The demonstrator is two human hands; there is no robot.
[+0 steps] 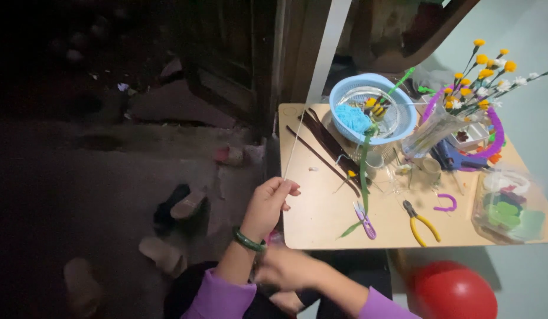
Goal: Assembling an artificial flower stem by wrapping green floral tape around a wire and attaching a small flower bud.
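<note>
A: What's the left hand (pixel 267 207) doing?

B: It's pinching a thin pale stick (pixel 293 143) btwn thumb and fingers, closed on its lower end. The stick is rising up and away from the hand, over the left edge of the small table (pixel 321 218). Green bangle (pixel 248 240) is sitting on that wrist.

A: And the right hand (pixel 288 269)?

B: It's blurring below the left wrist, in front of the table edge. Can't tell if it's open or closed, or holding anything.

A: What's lying near the left hand?

B: Just to its right, purple snips (pixel 365 219), then yellow-handled pliers (pixel 420 223) farther right. Beyond the hand, 1 bundle of dark brown stems (pixel 327 145) and a blue basket (pixel 374 106). Far right, a clear vase w/ yellow and white flowers (pixel 480 77) is standing.
</note>
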